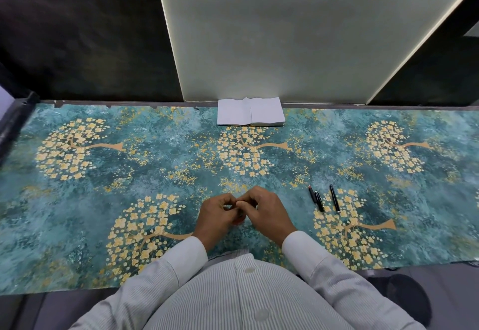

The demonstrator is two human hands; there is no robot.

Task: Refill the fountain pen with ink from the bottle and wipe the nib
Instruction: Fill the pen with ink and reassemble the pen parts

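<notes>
We work at a table covered with a teal sheet (77,200) printed with gold flowering trees. Our left hand (220,217) and right hand (264,213) meet near the middle of the near edge, fingertips touching, both sets of fingers curled inward around something small. What they enclose is hidden; a dark sliver shows between them, and we cannot tell whether it is the ink bottle, its cap or a pen part. We cannot confirm what either hand actually grips.

The fountain pen lies dismantled to the right of the hands, well clear of them, toward the near right part of the sheet. One black piece with a reddish tip (312,194) touches a thicker black piece (319,201) beside it; a third, slimmer black piece (335,198) lies just beside those, apart from them. Which piece carries the nib is too small to read.

A stack of white tissues (251,115) sits against the far edge, at the centre.

We judge the step in hand to be preparation: probably opening the ink container, before any filling. The next move calls for an open, steady bottle set upright on the sheet, then a reach right for the nib section. The wipe calls for the tissues from the far edge.
</notes>
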